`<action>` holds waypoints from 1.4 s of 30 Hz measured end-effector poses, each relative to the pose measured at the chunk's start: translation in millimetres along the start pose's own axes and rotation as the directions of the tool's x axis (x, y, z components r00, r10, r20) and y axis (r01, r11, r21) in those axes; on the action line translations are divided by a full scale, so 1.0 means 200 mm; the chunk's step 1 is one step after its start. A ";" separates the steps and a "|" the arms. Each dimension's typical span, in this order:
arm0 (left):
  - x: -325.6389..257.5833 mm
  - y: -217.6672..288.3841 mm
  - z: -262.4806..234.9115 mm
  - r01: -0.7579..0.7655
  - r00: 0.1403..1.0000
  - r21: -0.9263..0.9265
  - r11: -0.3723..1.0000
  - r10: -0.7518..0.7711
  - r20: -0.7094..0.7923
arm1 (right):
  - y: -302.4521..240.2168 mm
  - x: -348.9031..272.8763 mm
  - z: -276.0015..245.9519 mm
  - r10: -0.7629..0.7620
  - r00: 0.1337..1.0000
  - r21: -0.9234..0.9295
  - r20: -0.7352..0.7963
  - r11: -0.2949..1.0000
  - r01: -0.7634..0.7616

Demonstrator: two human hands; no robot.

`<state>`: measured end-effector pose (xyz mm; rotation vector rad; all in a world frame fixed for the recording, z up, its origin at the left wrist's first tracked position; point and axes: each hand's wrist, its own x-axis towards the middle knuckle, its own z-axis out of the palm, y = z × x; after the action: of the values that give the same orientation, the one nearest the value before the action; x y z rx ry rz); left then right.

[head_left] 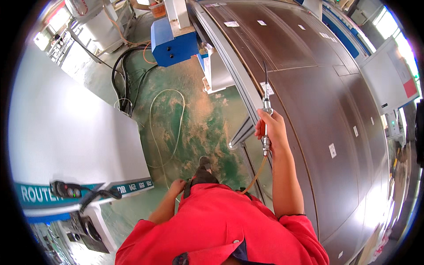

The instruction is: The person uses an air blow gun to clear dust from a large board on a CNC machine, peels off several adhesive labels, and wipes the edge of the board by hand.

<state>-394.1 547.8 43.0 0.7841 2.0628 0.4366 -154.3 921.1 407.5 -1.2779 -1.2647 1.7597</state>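
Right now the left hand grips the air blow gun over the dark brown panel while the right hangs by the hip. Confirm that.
Hands are swapped. The head view shows the right hand gripping the air blow gun over the dark brown panel; the left hand hangs by the hip, holding nothing visible.

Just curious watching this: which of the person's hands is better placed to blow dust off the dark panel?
The right hand: it already grips the air blow gun, nozzle over the dark panel. The left hand hangs empty by the hip, away from it.

Dark brown panels [318, 101] (white labels [332, 150] on top) across machine bed [229, 66]
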 end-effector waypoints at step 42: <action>2.21 3.17 -1.76 -0.823 0.293 0.507 0.257 0.956 -0.009 | -0.56 1.24 0.65 0.329 0.926 -0.292 -0.188 0.881 -0.372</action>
<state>-640.5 1307.5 331.5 2.3943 1.7428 0.7996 -367.1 1133.5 435.5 -1.8843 -1.3463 1.7126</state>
